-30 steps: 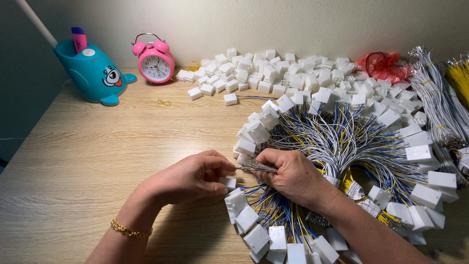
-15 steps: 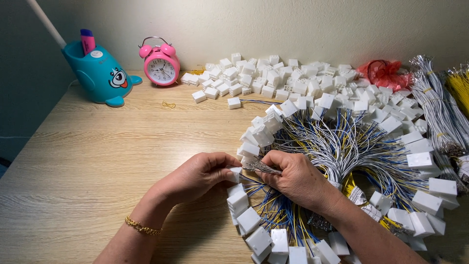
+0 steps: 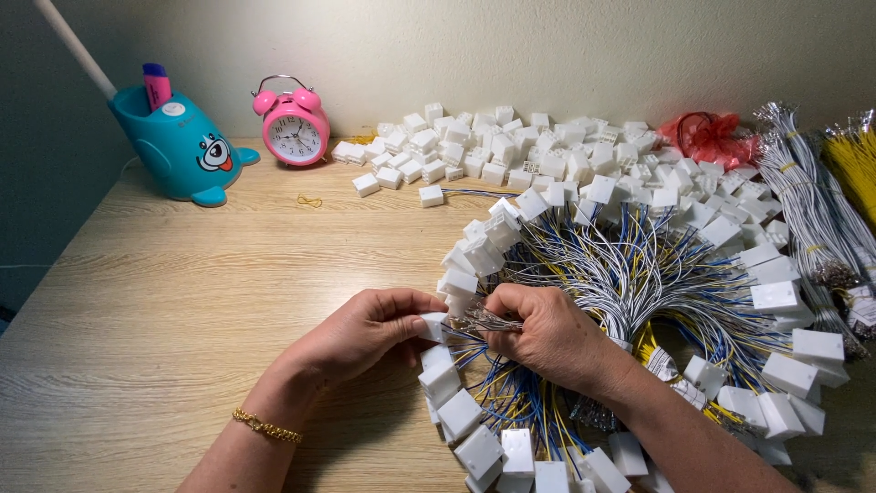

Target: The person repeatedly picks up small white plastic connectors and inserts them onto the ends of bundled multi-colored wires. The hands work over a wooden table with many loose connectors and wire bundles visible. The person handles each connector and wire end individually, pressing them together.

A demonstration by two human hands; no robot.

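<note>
Left hand (image 3: pixel 365 330) pinches a small white plastic plug (image 3: pixel 434 326) at its fingertips; right hand (image 3: pixel 547 330) is closed on a few metal-tipped wires (image 3: pixel 488 320) aimed at that plug — hands nearly touching, just above the bench (image 3: pixel 164 301).

Progress, judging by the piles: a big ring of finished plugs with wires (image 3: pixel 639 274) fans around the right hand, dozens of them. A heap of empty plugs (image 3: pixel 511 155) sits by the wall, plus bundles of loose white wires (image 3: pixel 803 210) and yellow wires (image 3: pixel 858 164) at far right — so plenty left.

Around: pink alarm clock (image 3: pixel 294 133), teal pen holder (image 3: pixel 178 146), red bag (image 3: pixel 712 137), one stray plug (image 3: pixel 431 195). Finished ring crowds the right forearm; left side of the bench is free.
</note>
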